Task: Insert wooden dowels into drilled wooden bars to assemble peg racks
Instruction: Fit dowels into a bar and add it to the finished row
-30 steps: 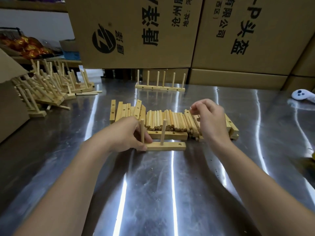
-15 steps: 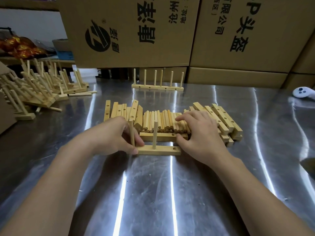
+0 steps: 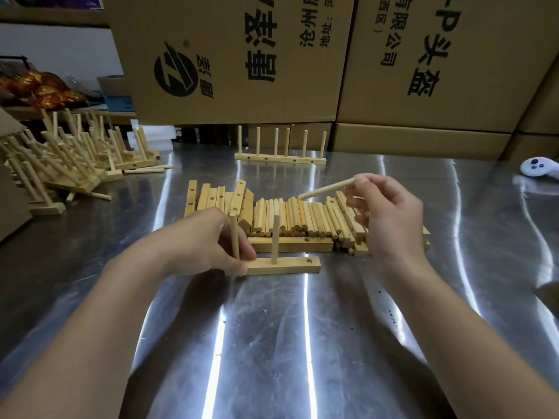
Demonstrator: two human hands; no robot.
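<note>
A short drilled wooden bar (image 3: 287, 265) lies on the steel table (image 3: 272, 343) with two dowels standing in it; one hole shows open at its right end. My left hand (image 3: 199, 240) grips the bar's left end, its fingers around the left dowel (image 3: 233, 237). My right hand (image 3: 390, 219) pinches a loose dowel (image 3: 325, 189), held nearly level above the row of loose dowels (image 3: 296, 217). Drilled bars lie stacked at the row's left (image 3: 217, 201) and right, the right ones partly hidden by my hand.
A finished rack (image 3: 281, 158) with six pegs stands at the back. A heap of finished racks (image 3: 69, 164) fills the left. Large cardboard boxes (image 3: 230, 55) wall the rear. A white controller (image 3: 537, 167) lies at far right.
My right hand has lifted off the dowel row with one dowel pinched in its fingers. The left hand keeps its hold on the bar.
</note>
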